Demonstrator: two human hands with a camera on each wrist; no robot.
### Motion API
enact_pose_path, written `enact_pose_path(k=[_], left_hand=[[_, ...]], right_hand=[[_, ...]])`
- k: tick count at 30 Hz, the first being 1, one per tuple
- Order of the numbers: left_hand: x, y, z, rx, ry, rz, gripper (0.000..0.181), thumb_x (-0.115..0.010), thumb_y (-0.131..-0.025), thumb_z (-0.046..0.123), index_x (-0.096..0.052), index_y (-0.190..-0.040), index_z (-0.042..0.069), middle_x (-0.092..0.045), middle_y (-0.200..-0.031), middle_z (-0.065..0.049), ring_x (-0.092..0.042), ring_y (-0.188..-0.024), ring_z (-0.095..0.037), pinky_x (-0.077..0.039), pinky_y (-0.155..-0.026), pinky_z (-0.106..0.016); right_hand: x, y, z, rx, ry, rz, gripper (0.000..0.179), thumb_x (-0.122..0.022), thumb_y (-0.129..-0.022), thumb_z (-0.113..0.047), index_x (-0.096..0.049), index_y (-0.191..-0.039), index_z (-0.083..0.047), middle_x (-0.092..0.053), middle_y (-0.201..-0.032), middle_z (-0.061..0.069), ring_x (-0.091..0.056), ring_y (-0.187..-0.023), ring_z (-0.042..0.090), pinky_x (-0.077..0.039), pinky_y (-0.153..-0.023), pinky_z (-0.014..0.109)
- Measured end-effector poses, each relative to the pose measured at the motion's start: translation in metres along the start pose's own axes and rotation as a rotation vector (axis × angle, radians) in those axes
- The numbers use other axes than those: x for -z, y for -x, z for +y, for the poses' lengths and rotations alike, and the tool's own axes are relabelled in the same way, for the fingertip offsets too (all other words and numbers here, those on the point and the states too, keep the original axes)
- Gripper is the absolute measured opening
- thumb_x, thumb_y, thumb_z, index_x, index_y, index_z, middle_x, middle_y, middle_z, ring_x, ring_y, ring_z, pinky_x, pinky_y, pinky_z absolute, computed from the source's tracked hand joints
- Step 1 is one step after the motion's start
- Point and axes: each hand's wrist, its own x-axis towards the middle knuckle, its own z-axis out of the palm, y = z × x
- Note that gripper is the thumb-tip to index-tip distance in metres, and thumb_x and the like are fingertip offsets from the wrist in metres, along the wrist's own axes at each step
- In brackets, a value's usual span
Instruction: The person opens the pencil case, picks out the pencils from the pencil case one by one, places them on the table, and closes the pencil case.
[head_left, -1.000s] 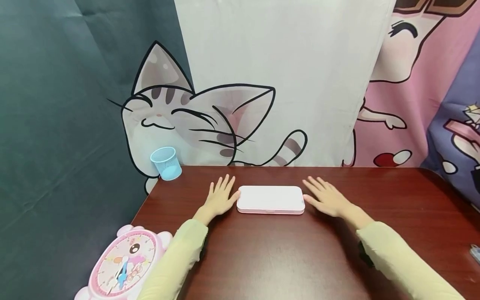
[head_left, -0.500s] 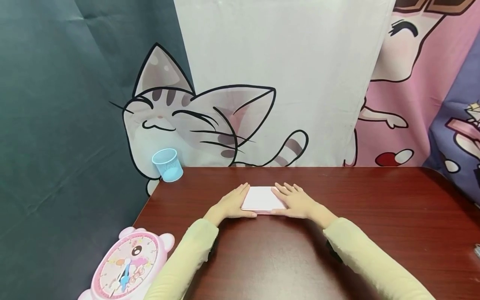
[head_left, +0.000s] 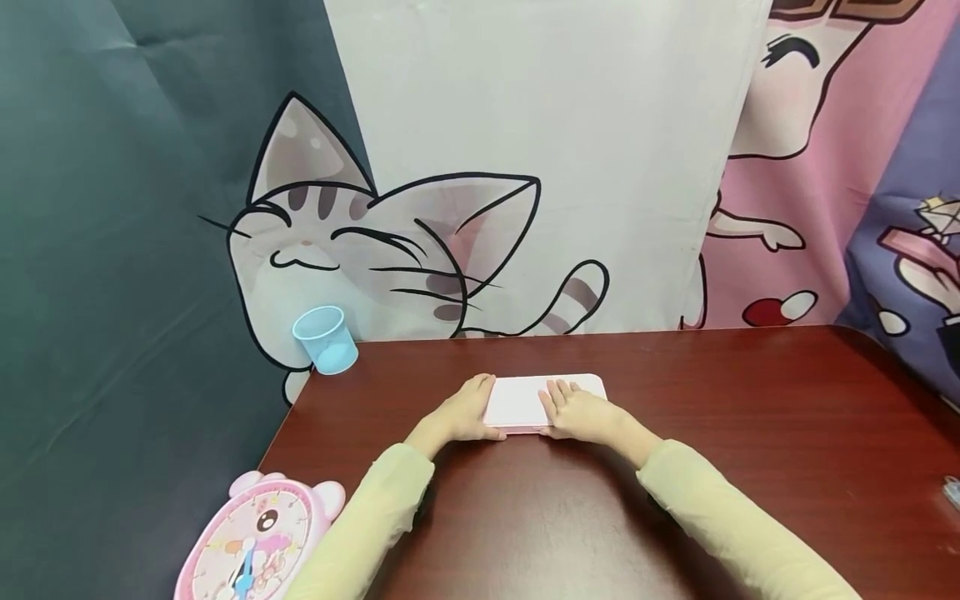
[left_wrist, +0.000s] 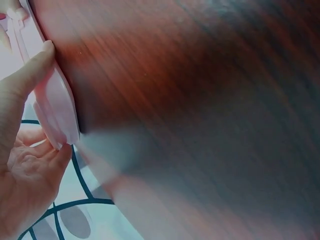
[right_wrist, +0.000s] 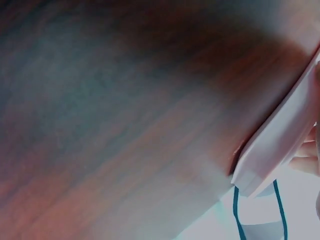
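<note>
A flat pencil case [head_left: 517,402], white on top with a pink lower side, lies closed near the far edge of the table. My left hand [head_left: 462,414] grips its left end; the left wrist view shows the thumb [left_wrist: 37,70] along the front side and the fingers [left_wrist: 37,145] curled round the end. My right hand [head_left: 587,415] rests on the lid right of centre, fingers extended over the top and thumb at the front edge near the clasp. The right wrist view catches only part of those fingers [right_wrist: 306,152] behind the pencil case [right_wrist: 280,135].
A pink toy clock [head_left: 255,542] stands at the near left beside my left sleeve. The blue cup [head_left: 326,339] sits at the far left corner of the reddish-brown table [head_left: 720,392]. A small clear object [head_left: 951,492] lies at the right edge. Printed cloth [head_left: 600,167] hangs behind.
Both hands have come inward from beside the pencil case: the left now holds its left end, the right lies on its lid. In the last half second the right fingers shifted slightly, uncovering the right end.
</note>
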Motion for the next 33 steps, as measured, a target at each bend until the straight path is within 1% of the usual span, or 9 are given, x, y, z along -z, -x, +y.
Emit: enact_pose_path(k=[9,12,16,18,20,23,25,28,33], left_hand=[[-0.004,0.002,0.006,0.041,-0.044,-0.036,0.095,-0.075,-0.073,0.038,-0.023,-0.140,-0.006,-0.029,-0.143,-0.020,-0.029,-0.133,-0.031,-0.034,-0.105,-0.043],[-0.003,0.003,0.008,0.055,-0.058,-0.067,0.096,-0.073,-0.074,0.038,-0.020,-0.141,-0.006,-0.026,-0.145,-0.021,-0.026,-0.135,-0.031,-0.033,-0.106,-0.043],[0.001,0.000,0.009,0.059,-0.057,-0.065,0.097,-0.074,-0.074,0.037,-0.020,-0.141,-0.007,-0.025,-0.146,-0.021,-0.025,-0.136,-0.031,-0.031,-0.108,-0.041],[0.001,-0.003,0.008,0.049,-0.040,-0.048,0.097,-0.076,-0.072,0.036,-0.021,-0.140,-0.007,-0.026,-0.145,-0.022,-0.025,-0.135,-0.031,-0.029,-0.109,-0.041],[0.004,-0.003,0.005,0.028,-0.018,-0.034,0.098,-0.077,-0.071,0.035,-0.022,-0.140,-0.008,-0.026,-0.144,-0.023,-0.026,-0.135,-0.032,-0.027,-0.110,-0.041],[0.004,-0.002,-0.001,-0.021,0.030,-0.019,0.098,-0.078,-0.070,0.033,-0.023,-0.139,-0.010,-0.027,-0.143,-0.025,-0.026,-0.134,-0.035,-0.026,-0.110,-0.042],[0.002,0.000,-0.005,-0.052,0.080,-0.015,0.098,-0.079,-0.070,0.031,-0.023,-0.139,-0.010,-0.025,-0.144,-0.026,-0.026,-0.134,-0.035,-0.025,-0.110,-0.043],[0.000,0.001,-0.013,-0.073,0.172,-0.008,0.099,-0.080,-0.068,0.027,-0.022,-0.139,-0.009,-0.023,-0.145,-0.026,-0.025,-0.135,-0.035,-0.025,-0.110,-0.044],[-0.002,0.001,-0.023,-0.032,0.266,-0.005,0.100,-0.081,-0.068,0.027,-0.021,-0.142,-0.003,-0.024,-0.147,-0.019,-0.026,-0.136,-0.028,-0.025,-0.110,-0.043]], right_hand=[[0.011,-0.003,-0.015,0.100,0.131,-0.122,0.038,-0.053,-0.087,-0.027,-0.062,-0.105,0.004,-0.067,-0.090,0.026,-0.067,-0.081,0.031,-0.055,-0.063,0.040],[0.009,-0.004,-0.015,0.123,0.178,-0.073,0.035,-0.053,-0.086,-0.027,-0.064,-0.102,0.003,-0.068,-0.086,0.024,-0.068,-0.076,0.030,-0.055,-0.059,0.038],[0.005,-0.004,-0.009,0.087,0.161,0.071,0.036,-0.057,-0.083,-0.033,-0.064,-0.096,0.000,-0.067,-0.079,0.019,-0.065,-0.067,0.024,-0.053,-0.055,0.033],[0.005,0.000,-0.001,0.032,0.026,0.103,0.037,-0.061,-0.081,-0.037,-0.063,-0.096,-0.003,-0.066,-0.081,0.014,-0.064,-0.068,0.023,-0.053,-0.058,0.033],[0.006,0.006,0.009,-0.048,-0.203,0.073,0.046,-0.065,-0.078,-0.040,-0.062,-0.103,-0.002,-0.066,-0.092,0.015,-0.064,-0.082,0.026,-0.052,-0.072,0.037],[0.008,0.024,0.026,-0.234,-0.592,-0.069,0.065,-0.072,-0.073,-0.042,-0.055,-0.122,-0.004,-0.056,-0.122,0.020,-0.054,-0.113,0.035,-0.041,-0.094,0.049],[0.008,0.040,0.035,-0.365,-0.764,-0.161,0.077,-0.075,-0.071,-0.040,-0.046,-0.131,-0.001,-0.044,-0.134,0.025,-0.042,-0.124,0.041,-0.033,-0.101,0.055],[0.006,0.058,0.044,-0.469,-0.886,-0.206,0.080,-0.077,-0.070,-0.035,-0.042,-0.132,0.002,-0.040,-0.136,0.029,-0.040,-0.125,0.042,-0.033,-0.100,0.055],[0.004,0.070,0.050,-0.451,-0.896,-0.117,0.066,-0.075,-0.072,-0.029,-0.052,-0.123,0.007,-0.051,-0.128,0.026,-0.050,-0.118,0.036,-0.041,-0.095,0.050]])
